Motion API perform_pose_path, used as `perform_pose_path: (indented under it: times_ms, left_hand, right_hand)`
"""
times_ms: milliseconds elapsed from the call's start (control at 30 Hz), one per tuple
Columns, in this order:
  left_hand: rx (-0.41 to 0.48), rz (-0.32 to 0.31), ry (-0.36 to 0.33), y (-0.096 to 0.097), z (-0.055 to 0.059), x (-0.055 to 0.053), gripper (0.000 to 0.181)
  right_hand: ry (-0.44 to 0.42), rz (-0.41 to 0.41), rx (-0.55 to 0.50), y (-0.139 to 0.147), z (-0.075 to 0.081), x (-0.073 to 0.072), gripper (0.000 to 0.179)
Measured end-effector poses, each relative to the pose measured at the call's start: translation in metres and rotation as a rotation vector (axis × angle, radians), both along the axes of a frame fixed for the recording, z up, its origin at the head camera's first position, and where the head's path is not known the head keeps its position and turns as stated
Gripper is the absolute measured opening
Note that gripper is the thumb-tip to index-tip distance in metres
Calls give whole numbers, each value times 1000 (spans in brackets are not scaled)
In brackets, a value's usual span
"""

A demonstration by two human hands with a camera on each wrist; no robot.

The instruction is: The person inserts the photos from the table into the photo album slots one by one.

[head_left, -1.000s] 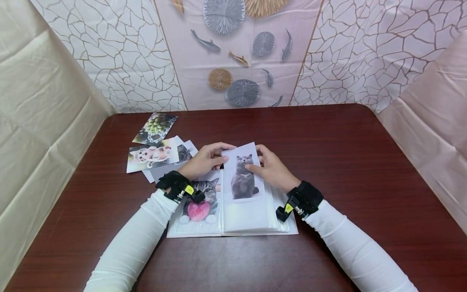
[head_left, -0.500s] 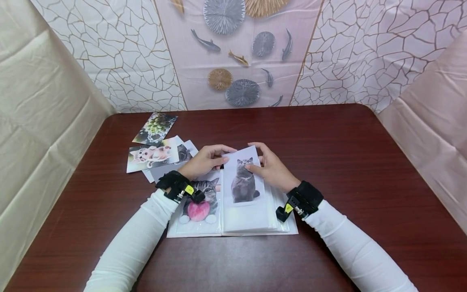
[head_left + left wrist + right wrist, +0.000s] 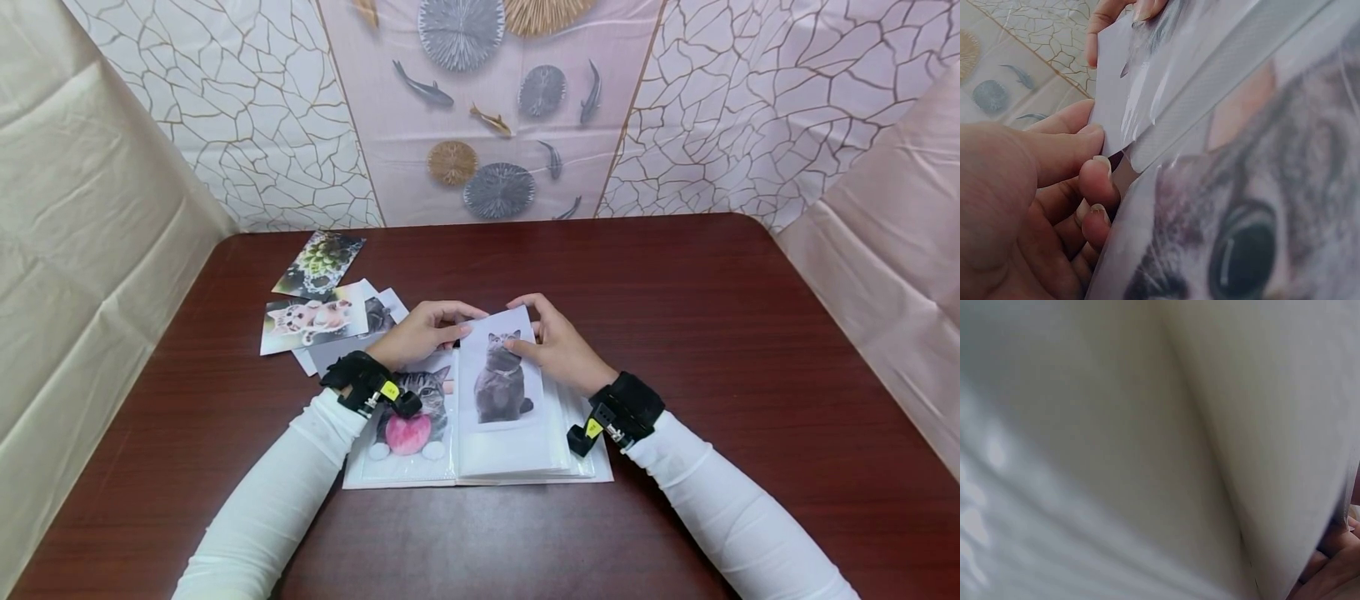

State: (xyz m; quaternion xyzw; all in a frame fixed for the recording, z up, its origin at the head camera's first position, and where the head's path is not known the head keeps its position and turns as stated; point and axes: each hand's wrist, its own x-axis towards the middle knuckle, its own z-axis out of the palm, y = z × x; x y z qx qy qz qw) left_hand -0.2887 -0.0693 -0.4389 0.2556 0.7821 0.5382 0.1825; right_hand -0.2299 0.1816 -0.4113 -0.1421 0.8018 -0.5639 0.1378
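A white photo album (image 3: 513, 454) lies spread on the table. Its left page shows a tabby kitten picture with a pink heart (image 3: 408, 435). A photo of a grey cat (image 3: 501, 392) sits mostly inside the right page's clear sleeve, its top edge standing out. My left hand (image 3: 420, 335) pinches the photo's top left corner; in the left wrist view the thumb and index finger (image 3: 1066, 119) meet at that corner. My right hand (image 3: 566, 350) pinches the right edge, thumb in front and fingers behind. White album pages (image 3: 1116, 456) fill most of the right wrist view.
Left of the album lie several loose photos: a pale kitten print (image 3: 311, 321) atop others, and a green succulent print (image 3: 318, 262) behind it. The dark wooden table (image 3: 712, 317) meets patterned cloth (image 3: 480, 117) at the back.
The grey cat photo has slid down toward the person, deeper into the sleeve. Both hands still pinch it at the top; the right fingers have shifted slightly.
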Motion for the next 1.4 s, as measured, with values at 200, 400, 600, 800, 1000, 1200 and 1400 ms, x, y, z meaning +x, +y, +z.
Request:
perform_pose_path:
  times_ms: [200,400,600,800,1000,1200,1400]
  left_hand:
    - [1,-7,-1,1,-1,0,28]
    - [26,-9,-24,2,-1,0,26]
    - [27,-15,-52,2,0,1,25]
    - [21,-26,-77,2,1,2,24]
    - [25,-48,-52,3,2,3,23]
    - [31,-77,-23,3,1,3,22]
    - [16,-90,-12,2,1,3,22]
  right_hand:
    - [-7,7,12,0,0,-1,49]
    - [-4,4,20,0,0,-1,44]
    - [7,2,28,1,-1,0,38]
    - [16,0,37,0,-1,1,32]
    - [56,-17,71,0,-2,1,24]
    - [87,-37,105,-1,-1,1,20]
    - [105,-34,108,-1,-2,1,16]
